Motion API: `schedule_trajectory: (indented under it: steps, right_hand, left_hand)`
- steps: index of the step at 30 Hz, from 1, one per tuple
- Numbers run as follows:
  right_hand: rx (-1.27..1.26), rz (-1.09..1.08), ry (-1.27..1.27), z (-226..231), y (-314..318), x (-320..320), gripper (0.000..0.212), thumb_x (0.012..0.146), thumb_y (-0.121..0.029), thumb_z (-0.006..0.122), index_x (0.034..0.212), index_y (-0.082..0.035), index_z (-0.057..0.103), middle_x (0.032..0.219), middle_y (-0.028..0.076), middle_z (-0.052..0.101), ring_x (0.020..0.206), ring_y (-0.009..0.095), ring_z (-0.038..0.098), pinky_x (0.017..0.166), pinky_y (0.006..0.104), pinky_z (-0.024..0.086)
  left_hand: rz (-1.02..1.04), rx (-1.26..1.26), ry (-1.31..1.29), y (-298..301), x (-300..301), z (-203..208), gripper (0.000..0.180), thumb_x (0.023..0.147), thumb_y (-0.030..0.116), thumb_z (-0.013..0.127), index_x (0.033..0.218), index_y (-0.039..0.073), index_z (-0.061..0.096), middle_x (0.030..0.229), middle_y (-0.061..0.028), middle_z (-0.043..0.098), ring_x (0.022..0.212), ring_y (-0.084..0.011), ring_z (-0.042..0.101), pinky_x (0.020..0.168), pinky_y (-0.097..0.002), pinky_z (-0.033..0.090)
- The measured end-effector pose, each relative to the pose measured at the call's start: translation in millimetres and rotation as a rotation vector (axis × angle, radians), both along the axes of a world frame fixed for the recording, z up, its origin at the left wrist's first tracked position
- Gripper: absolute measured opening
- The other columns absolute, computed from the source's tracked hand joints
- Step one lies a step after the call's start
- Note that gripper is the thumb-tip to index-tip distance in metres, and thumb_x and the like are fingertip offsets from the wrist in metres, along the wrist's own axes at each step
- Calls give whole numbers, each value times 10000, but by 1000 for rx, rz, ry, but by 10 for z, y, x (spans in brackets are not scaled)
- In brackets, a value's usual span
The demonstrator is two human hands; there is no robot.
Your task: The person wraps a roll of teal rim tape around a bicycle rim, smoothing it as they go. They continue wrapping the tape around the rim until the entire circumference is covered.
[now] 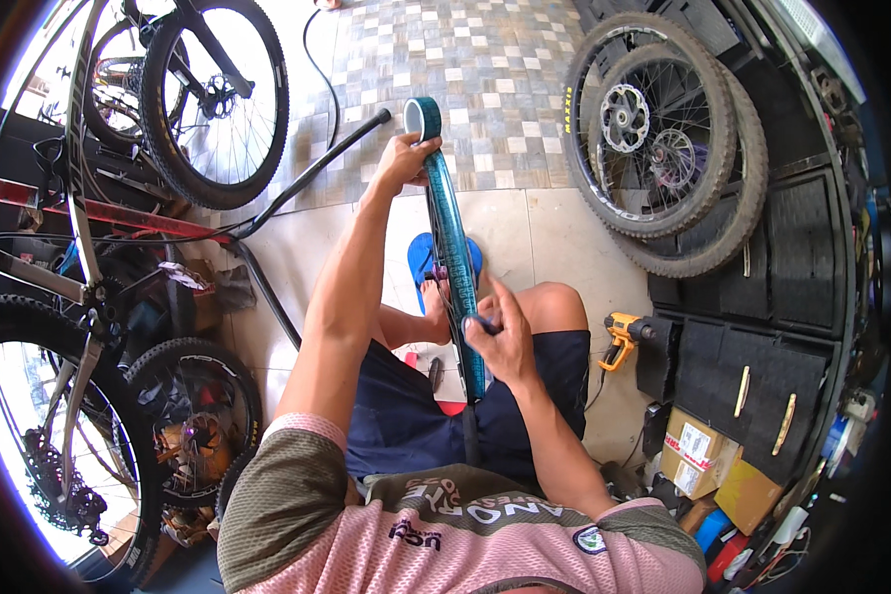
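Note:
A bicycle wheel stands edge-on between my legs, with thin spokes and a purple hub on its left side. Teal tape runs along the outer face of its rim. My left hand is closed on the roll of teal tape at the far end of the wheel, the strip joining roll and rim. Against the rim nearer to me, my right hand is closed around a small dark object. Its kind is mostly hidden by my fingers.
At left are a bicycle and a red stand bar with a black tube. Two wheels lean on black cabinets at right. A yellow heat gun and a cardboard box are nearby. Blue sandals are beneath the wheel.

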State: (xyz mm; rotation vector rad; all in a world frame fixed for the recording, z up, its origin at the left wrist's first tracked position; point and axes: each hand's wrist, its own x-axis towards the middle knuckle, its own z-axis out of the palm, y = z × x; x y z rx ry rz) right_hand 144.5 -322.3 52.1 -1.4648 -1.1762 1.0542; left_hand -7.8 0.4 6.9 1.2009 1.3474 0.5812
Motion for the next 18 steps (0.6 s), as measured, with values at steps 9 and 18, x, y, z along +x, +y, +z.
schedule_trajectory:
  steps: [9,18]
  right_hand:
    - [-233,42,-61,-517,1993,147,1000,856,-338,815,1628,9,282,1048,152,654,915,232,659,820,367,555]
    - [-460,77,-156,-273,2925,67,1089,733,-392,802,1467,270,343,1207,387,693,1126,388,728,968,382,575]
  left_hand:
    - [70,-15,8,11,40,-128,374,995,400,774,1128,51,760,818,-24,696,617,-120,661,558,-327,601]
    - [52,-19,54,52,25,-125,374,979,384,779,1194,79,781,842,-55,719,638,-154,687,558,-336,604]
